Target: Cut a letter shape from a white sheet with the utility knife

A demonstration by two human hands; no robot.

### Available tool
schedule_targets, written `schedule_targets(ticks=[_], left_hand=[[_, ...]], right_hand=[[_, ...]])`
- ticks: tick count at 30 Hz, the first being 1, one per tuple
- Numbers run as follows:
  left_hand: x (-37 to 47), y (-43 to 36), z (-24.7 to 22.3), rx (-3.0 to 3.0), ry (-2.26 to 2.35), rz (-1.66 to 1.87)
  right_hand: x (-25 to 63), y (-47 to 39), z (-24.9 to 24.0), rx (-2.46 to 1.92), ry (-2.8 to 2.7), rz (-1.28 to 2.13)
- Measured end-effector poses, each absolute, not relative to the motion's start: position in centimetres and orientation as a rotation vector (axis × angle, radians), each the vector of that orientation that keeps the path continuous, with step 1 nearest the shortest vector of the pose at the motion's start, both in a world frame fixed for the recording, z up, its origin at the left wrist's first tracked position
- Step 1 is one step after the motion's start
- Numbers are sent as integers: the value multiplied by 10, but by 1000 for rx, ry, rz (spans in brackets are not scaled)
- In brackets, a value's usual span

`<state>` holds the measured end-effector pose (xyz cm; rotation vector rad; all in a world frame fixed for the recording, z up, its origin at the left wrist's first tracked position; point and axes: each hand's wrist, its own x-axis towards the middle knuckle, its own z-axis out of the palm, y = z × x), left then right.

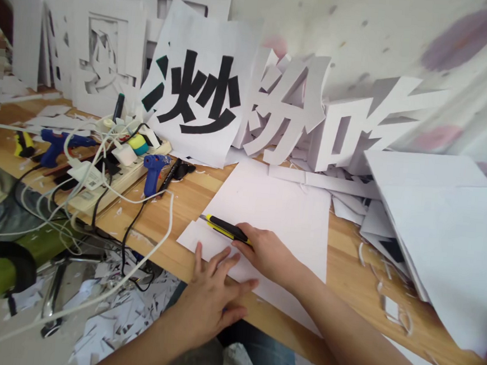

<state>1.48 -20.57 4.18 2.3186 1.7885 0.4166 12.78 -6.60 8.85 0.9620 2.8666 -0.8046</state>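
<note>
A white board [283, 219] lies flat on the wooden table, its near edge close to the table's front. My right hand [263, 249] grips a yellow and black utility knife [225, 227], whose blade points left at the board's left side. Just below the knife, my left hand [215, 293] rests with its fingers spread, several fingertips on the board's near left part. The thumb side of that hand lies near the table's front edge. A thin white strip [328, 182] sits across the far right corner of the board.
Behind stand a printed character sheet [208, 90] and raised white letter shapes [291, 107]. At left are two blue glue guns [155, 173], a power strip [121, 178] and tangled cords. White sheets [453, 249] are stacked at right. Paper scraps [110, 318] litter the floor.
</note>
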Motion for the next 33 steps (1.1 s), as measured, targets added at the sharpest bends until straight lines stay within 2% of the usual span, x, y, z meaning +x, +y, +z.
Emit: schedule_targets(ticks=[33], left_hand=[[12,-204,41,2382,1799,374]], right_hand=[[107,-50,118,646,2834,-511]])
